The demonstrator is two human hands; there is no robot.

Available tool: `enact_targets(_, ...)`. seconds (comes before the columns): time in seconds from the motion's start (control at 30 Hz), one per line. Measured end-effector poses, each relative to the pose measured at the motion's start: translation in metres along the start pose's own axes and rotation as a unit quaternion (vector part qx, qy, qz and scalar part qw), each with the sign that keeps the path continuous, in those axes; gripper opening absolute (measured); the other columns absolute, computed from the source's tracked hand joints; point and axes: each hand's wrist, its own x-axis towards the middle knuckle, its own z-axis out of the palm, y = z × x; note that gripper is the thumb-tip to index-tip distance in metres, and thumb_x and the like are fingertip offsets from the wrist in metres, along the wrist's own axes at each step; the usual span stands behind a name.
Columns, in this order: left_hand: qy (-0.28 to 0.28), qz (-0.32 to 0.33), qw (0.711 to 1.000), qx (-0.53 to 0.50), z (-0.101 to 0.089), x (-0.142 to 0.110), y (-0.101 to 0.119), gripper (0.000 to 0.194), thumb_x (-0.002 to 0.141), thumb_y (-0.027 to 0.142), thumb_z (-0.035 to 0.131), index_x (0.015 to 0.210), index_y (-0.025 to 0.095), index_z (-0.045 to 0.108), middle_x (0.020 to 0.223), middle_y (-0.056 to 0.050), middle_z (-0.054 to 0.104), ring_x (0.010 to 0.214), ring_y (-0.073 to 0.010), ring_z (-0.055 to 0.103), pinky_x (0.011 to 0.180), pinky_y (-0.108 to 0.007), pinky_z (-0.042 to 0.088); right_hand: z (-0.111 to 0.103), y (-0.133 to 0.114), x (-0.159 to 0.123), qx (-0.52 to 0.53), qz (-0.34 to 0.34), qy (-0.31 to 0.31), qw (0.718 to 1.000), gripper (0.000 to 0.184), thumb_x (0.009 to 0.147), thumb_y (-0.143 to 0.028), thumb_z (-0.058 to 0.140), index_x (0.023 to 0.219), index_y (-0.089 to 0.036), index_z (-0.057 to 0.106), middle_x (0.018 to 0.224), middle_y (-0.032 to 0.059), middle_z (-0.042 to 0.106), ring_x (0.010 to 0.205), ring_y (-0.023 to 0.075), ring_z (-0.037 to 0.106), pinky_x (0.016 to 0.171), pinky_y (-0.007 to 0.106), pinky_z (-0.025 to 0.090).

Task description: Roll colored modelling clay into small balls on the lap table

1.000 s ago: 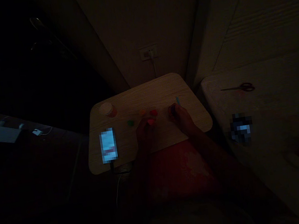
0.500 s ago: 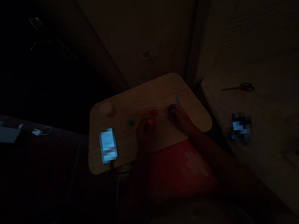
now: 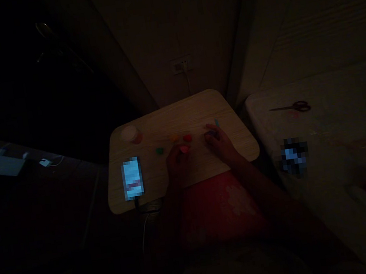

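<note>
The room is very dark. My left hand rests on a small wooden table, fingers curled around a small pink-red lump. My right hand lies further right on the table, fingers bunched over something small and dark that I cannot make out, with a thin teal stick just beyond it. A red lump, an orange bit and a green lump lie on the table near my left hand.
A lit phone lies at the table's left front. A small round container stands at the back left. Scissors and another lit screen lie on the pale surface to the right. A wall socket is behind.
My right hand has shifted slightly and its fingers have drawn in over the small dark thing. My left hand has barely moved. The light flickered dimmer and back.
</note>
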Motion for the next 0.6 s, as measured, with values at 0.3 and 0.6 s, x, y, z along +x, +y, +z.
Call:
enact_targets(0.3,-0.001,-0.002,1.0,0.001,0.001,-0.001,-0.001,0.031,0.094,0.049,0.067,0.095,0.019,0.076,0.097,-0.007,0.076,0.095,-0.0222,0.071,0.089,-0.035,0.056,0.003,0.001,0.001,-0.094,-0.047,0.019,0.994,0.039,0.073,-0.048,0.078,0.098,-0.023,0.062,0.089,0.0028,0.063,0.08,0.0203,0.057,0.078,0.035,0.048)
enact_targets(0.6,-0.002,-0.003,1.0,-0.002,0.001,0.0,0.002,0.027,0.094,0.045,0.068,0.095,0.02,0.076,0.097,-0.007,0.076,0.095,-0.0222,0.071,0.088,-0.034,0.055,0.013,-0.007,-0.011,-0.214,-0.114,-0.035,0.97,0.025,0.092,-0.048,0.06,0.095,-0.023,0.056,0.079,0.0041,0.064,0.071,0.0214,0.056,0.067,0.035,0.042)
